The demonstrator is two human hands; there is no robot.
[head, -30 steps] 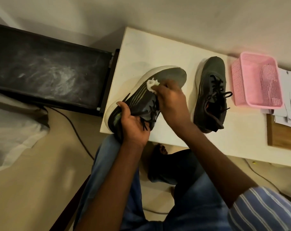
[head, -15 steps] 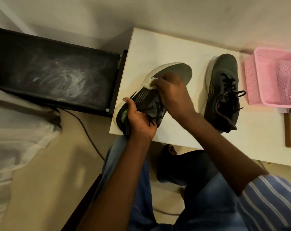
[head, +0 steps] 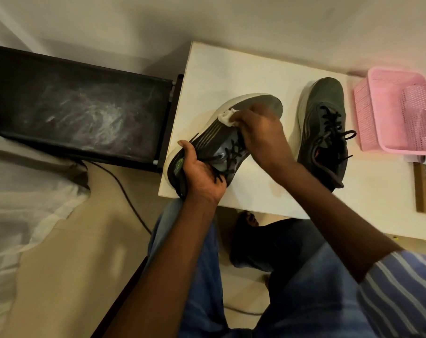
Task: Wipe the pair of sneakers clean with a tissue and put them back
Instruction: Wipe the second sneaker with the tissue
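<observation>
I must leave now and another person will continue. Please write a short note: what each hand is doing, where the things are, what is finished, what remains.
Left hand grips the heel of the tilted sneaker at the table corner.
Right hand presses the tissue on that sneaker's side, near the sole edge.
Second sneaker stands on the table beside the pink basket, untouched.
Done: wiping of the first sneaker is under way.
Left: finish it, wipe the second, put both back.
</observation>
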